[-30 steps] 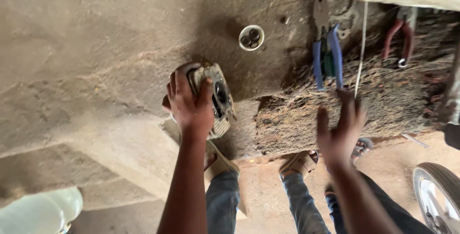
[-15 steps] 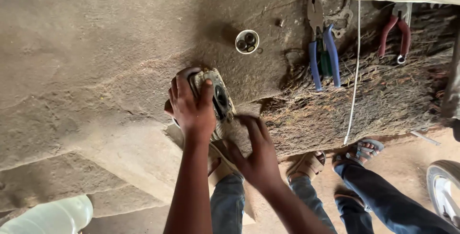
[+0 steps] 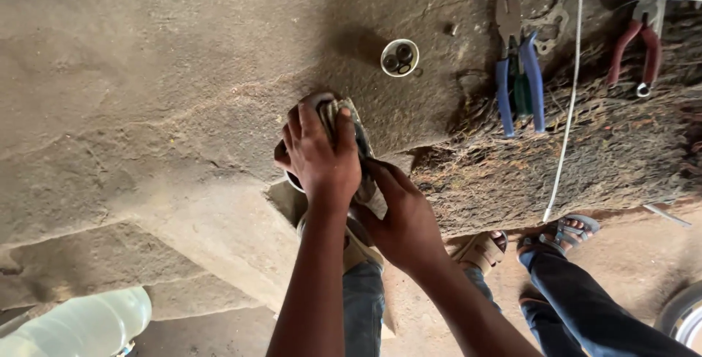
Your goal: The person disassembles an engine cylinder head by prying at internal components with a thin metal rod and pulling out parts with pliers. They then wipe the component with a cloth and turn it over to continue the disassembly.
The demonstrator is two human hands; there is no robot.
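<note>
Concrete slab (image 3: 146, 72): rough, grey, filling most of the view, with a stepped edge at lower centre.

Fibrous mat (image 3: 607, 160): brown, coarse, on the slab at right. White cord (image 3: 567, 130) running across it.

Clear plastic bottle (image 3: 73, 324): lower left corner, partly out of view.

Legs in blue jeans and sandalled feet (image 3: 541, 236): below the slab edge, lower right; not possible to tell whose.

Left hand (image 3: 322, 156): closed over the top of a metal part (image 3: 344, 119), fingers wrapped around it, pressing it against the slab near the stepped edge. Part grey, rounded, largely hidden under the fingers.

Right hand (image 3: 406, 222): just beside the left, fingers curled against the lower side of the same part. Degree of grip not discernible.

Blue-handled pliers (image 3: 519, 72): flat on the slab at upper right, handles reaching the mat edge. Red-handled pliers (image 3: 636, 50): further right, on the mat.

Small white cup (image 3: 400, 57): on the slab above the hands, well apart from them, holding small dark round pieces.
</note>
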